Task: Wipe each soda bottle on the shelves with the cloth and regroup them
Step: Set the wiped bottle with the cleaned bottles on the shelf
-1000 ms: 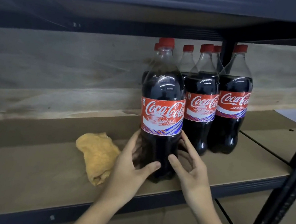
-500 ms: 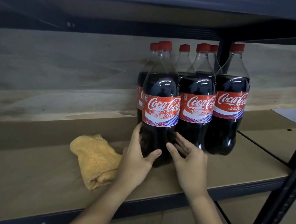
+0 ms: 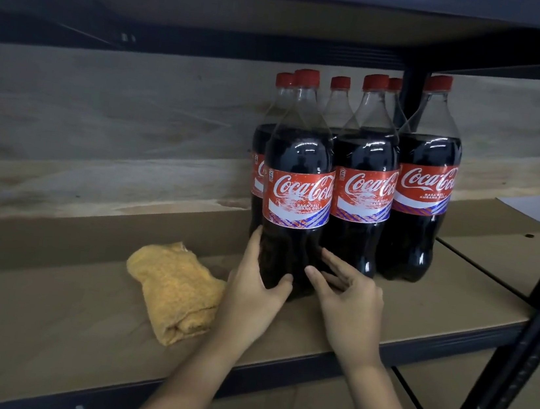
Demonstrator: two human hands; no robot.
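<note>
Fingers (image 3: 259, 237) of the left hand (image 3: 250, 291) curl round the base of the front-left soda bottle (image 3: 295, 207), thumb across its front, while the right hand (image 3: 351, 304) rests loose and open at the bottle's right, fingertips near or brushing the base and gripping nothing. Over the past second the bottle has slid back along the shelf (image 3: 39, 328) from near the front edge to stand upright against its neighbour (image 3: 360, 199), closing the front row of three with the right-hand bottle (image 3: 422, 197); red caps of at least three more show behind. The right hand, a second ago pressed to the bottle's side, has eased off. The yellow cloth (image 3: 174, 291) lies bunched on the shelf just left of the left hand, unheld. Judging by this, the bottle is regrouped and about to be let go; whether any bottles remain unwiped cannot be told.
</note>
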